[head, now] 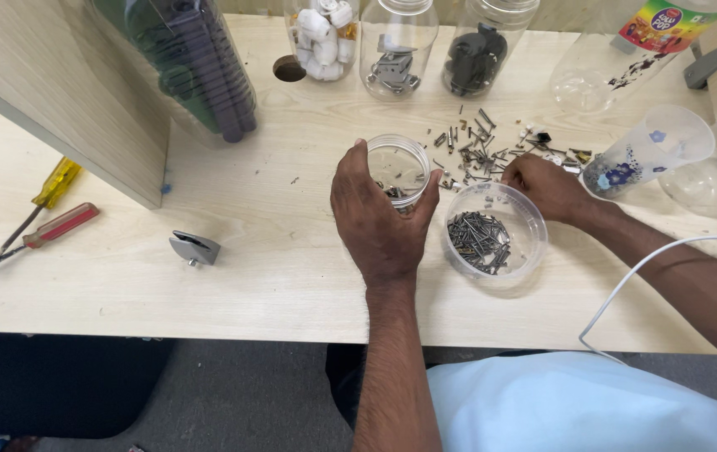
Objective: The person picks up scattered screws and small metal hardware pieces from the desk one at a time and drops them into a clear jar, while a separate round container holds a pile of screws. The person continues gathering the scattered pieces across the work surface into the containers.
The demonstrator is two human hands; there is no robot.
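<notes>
- The left hand [378, 219] wraps around a small clear plastic jar [398, 170] near the middle of the desk [275, 268], thumb on one side and fingers curled on the other; a few small metal bits lie at the jar's bottom.
- The right hand [549, 186] rests knuckles-up just behind a round, shallow clear plastic tub [495, 237], its fingertips bent down into a scattered pile of screws [480, 146]; whether they pinch one cannot be told.
- The tub stands just right of the jar and holds a heap of dark, slender screws.
- The loose pile spreads toward the desk's back edge, a mix of dark and bright metal pieces.
- Along the back edge stand three clear bottles: one with white plastic fittings [322, 38], one with grey metal brackets [395, 50], one with black parts [476, 50].
- A clear tumbler with blue flowers [647, 151] lies tipped over near the right edge.
- A folded grey metal bracket [194, 248] lies alone toward the front left.
- Two screwdrivers, one yellow-handled [57, 182], one red-handled [61, 224], lie at the left edge.
- The desk is pale wood-grain laminate, smooth and matte.
- A white cable [626, 289] curves across the front right corner.
</notes>
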